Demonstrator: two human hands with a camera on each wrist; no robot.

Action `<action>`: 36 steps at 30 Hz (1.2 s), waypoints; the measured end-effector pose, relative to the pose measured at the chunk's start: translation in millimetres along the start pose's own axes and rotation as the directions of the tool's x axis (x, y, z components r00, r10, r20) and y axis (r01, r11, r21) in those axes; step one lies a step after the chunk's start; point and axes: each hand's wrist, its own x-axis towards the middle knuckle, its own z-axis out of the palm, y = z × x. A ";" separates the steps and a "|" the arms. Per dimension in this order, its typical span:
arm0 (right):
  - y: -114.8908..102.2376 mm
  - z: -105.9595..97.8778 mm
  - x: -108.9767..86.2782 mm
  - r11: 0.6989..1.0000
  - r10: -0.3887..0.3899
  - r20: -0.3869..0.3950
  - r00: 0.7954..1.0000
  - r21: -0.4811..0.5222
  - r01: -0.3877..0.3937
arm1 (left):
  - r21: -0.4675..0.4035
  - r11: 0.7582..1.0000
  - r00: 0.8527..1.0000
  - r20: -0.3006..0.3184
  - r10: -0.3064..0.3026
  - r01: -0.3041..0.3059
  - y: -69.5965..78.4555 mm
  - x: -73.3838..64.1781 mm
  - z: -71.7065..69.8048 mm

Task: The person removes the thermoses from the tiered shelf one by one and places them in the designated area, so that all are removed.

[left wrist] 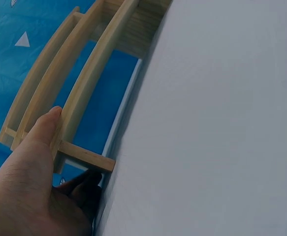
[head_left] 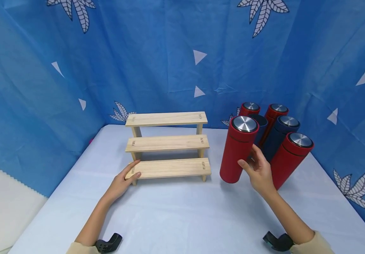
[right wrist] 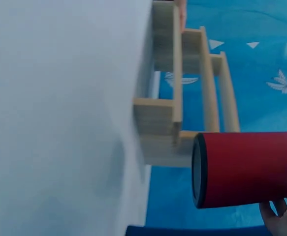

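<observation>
My right hand (head_left: 261, 173) grips a red thermos bottle (head_left: 237, 150) with a silver-topped lid from its right side. In the right wrist view the bottle (right wrist: 251, 169) shows its dark-rimmed base, raised off the white table. My left hand (head_left: 120, 183) holds the left end of the lowest step of a three-tier wooden display stand (head_left: 169, 168). The left wrist view has the thumb (left wrist: 47, 125) against the step's edge, with the other fingers in shadow below. The raised bottle is just right of the stand.
Behind and right of the held bottle stand more thermos bottles: a red one (head_left: 291, 158) in front, a dark blue one (head_left: 279, 135), and several others at the back. Blue patterned cloth (head_left: 157, 53) walls the white table (head_left: 182, 215) at the back and sides.
</observation>
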 end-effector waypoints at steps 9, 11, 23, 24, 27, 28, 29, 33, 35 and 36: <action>22.8 -22.4 -32.8 0.993 0.069 -0.115 0.991 -0.089 -0.079 | -0.011 1.000 1.000 0.000 -0.003 0.003 1.7 0.2 -0.6; 25.8 -23.6 -34.8 0.989 0.102 -0.145 0.984 -0.092 -0.116 | -0.019 1.000 1.000 0.002 -0.003 0.003 1.8 -0.2 -0.4; 38.9 -26.0 -42.5 0.973 0.183 -0.216 0.959 -0.097 -0.208 | -0.029 1.000 1.000 0.008 0.000 0.000 -1.2 2.5 0.3; 39.3 -26.1 -42.9 0.974 0.179 -0.214 0.960 -0.098 -0.204 | -0.029 1.000 1.000 0.009 0.000 0.000 -1.1 3.0 0.2; 44.4 -26.7 -44.7 0.975 0.163 -0.213 0.963 -0.117 -0.191 | -0.027 1.000 1.000 0.007 0.002 -0.002 0.2 3.6 -0.3; 49.8 -28.0 -45.8 0.975 0.147 -0.209 0.967 -0.133 -0.177 | -0.026 1.000 1.000 0.005 0.002 -0.002 0.9 3.4 -0.6; 56.0 -29.4 -47.2 0.976 0.133 -0.206 0.969 -0.144 -0.165 | -0.026 1.000 1.000 0.005 0.002 -0.002 1.5 3.0 -0.9; 72.5 -33.6 -51.1 0.975 0.092 -0.207 0.974 -0.182 -0.130 | -0.030 1.000 1.000 0.004 0.000 0.001 3.3 1.3 -1.7; 76.4 -35.0 -52.9 0.970 0.103 -0.220 0.970 -0.193 -0.147 | -0.028 1.000 1.000 0.007 -0.001 0.002 3.1 1.2 -1.6; 77.3 -35.3 -53.4 0.967 0.108 -0.225 0.968 -0.201 -0.155 | -0.027 1.000 1.000 0.007 -0.001 0.001 2.9 1.2 -1.5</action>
